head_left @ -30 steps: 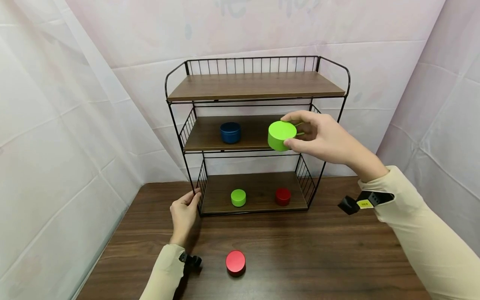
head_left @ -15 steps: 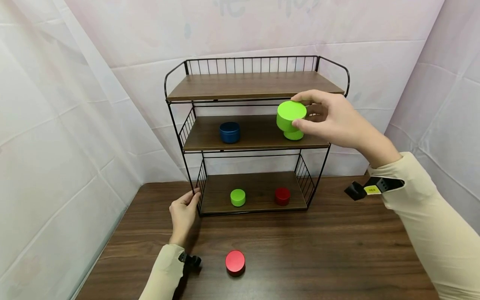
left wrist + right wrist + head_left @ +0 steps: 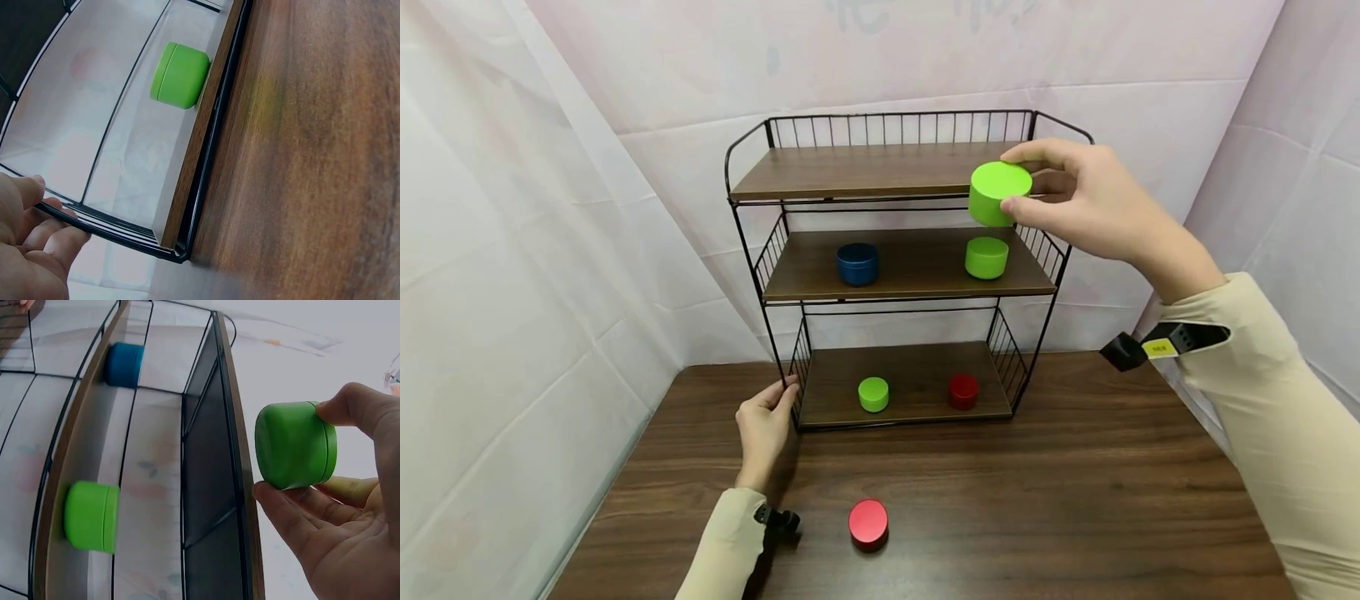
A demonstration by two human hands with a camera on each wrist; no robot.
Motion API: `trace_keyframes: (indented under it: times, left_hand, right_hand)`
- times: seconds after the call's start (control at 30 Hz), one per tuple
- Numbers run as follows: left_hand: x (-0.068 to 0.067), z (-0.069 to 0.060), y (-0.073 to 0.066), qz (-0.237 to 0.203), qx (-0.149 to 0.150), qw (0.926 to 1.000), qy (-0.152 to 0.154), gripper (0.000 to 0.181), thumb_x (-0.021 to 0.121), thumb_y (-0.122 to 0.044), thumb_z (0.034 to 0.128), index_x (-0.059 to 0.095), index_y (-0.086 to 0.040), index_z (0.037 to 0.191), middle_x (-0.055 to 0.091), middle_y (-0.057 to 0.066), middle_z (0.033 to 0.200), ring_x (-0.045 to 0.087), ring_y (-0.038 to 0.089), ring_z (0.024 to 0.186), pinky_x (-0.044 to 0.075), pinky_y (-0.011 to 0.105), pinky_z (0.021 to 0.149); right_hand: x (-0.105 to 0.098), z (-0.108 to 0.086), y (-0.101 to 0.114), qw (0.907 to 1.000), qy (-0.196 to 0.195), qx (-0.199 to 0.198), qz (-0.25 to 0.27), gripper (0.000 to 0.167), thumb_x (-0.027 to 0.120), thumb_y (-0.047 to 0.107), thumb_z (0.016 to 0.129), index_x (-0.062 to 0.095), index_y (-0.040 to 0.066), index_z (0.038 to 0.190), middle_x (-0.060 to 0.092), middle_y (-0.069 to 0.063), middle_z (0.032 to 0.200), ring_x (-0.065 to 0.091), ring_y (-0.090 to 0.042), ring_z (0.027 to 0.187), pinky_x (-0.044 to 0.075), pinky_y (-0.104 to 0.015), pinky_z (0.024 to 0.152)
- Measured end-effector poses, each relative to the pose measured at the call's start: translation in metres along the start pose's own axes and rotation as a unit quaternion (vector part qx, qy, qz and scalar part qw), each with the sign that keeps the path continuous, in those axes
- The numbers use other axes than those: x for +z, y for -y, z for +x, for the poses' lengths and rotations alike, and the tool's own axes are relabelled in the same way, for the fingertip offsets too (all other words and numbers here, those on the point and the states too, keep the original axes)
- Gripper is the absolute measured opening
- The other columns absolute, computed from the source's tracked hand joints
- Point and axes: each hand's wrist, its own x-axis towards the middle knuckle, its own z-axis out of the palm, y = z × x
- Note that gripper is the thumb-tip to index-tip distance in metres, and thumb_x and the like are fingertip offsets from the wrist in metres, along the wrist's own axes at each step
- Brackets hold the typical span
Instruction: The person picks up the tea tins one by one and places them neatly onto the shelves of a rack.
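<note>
A round green tin [image 3: 992, 200] is pinched between the thumb and fingers of my right hand [image 3: 1086, 196], in front of the top board's right front edge. In the right wrist view the held tin [image 3: 294, 447] shows a lid seam and stands apart from the board. My left hand [image 3: 765, 425] grips the left front post of the black wire rack [image 3: 747, 242] low down, near the bottom board. The left wrist view has its fingers [image 3: 65, 247] curled round the wire frame. Another green tin [image 3: 987, 260] and a blue tin [image 3: 857, 267] stand on the middle board.
On the bottom board [image 3: 917, 367] stand a green tin [image 3: 873, 396] at left and a dark red tin [image 3: 963, 392] at right. A red tin [image 3: 868, 523] is on the wooden table [image 3: 1037, 500] in front of the rack. White cloth [image 3: 662, 75] hangs behind and at both sides.
My right hand has risen and moved right with the green tin, from middle-board height to the top board's edge. The middle-board green tin behind it came into view. My left hand stays on the rack.
</note>
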Motion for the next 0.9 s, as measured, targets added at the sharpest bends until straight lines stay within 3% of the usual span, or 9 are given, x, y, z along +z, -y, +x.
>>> trace_keyframes:
  times: [0.43, 0.63, 0.9]
  left_hand:
    - [-0.003, 0.000, -0.001, 0.004, 0.003, 1.0000, 0.000, 0.013, 0.080, -0.011, 0.0910, 0.083, -0.006, 0.103, 0.080, 0.009, 0.093, 0.058, -0.014, 0.069, 0.042, 0.007, 0.059]
    - [-0.003, 0.000, 0.001, 0.010, 0.008, 0.9999, -0.003, 0.013, 0.080, -0.010, 0.0906, 0.083, -0.006, 0.103, 0.080, 0.009, 0.093, 0.059, -0.021, 0.079, 0.044, 0.004, 0.064]
    - [-0.002, -0.003, -0.002, 0.004, -0.002, 1.0000, 0.003, 0.012, 0.079, -0.012, 0.0917, 0.084, -0.009, 0.103, 0.080, 0.009, 0.094, 0.061, -0.020, 0.080, 0.045, 0.004, 0.065]
  right_hand:
    - [-0.015, 0.016, -0.004, 0.9992, -0.013, 0.038, 0.005, 0.042, 0.072, 0.015, 0.095, 0.062, 0.004, 0.134, 0.066, 0.002, 0.114, 0.069, -0.005, 0.097, 0.053, -0.011, 0.079]
    - [-0.020, 0.024, -0.006, 0.9977, -0.016, 0.065, -0.011, 0.046, 0.073, 0.024, 0.095, 0.062, 0.006, 0.136, 0.065, 0.002, 0.120, 0.069, -0.002, 0.099, 0.051, -0.011, 0.079]
    - [-0.024, 0.029, -0.011, 0.9950, -0.015, 0.085, -0.050, 0.049, 0.072, 0.034, 0.096, 0.064, 0.009, 0.137, 0.067, 0.003, 0.119, 0.068, 0.003, 0.100, 0.050, -0.011, 0.079]
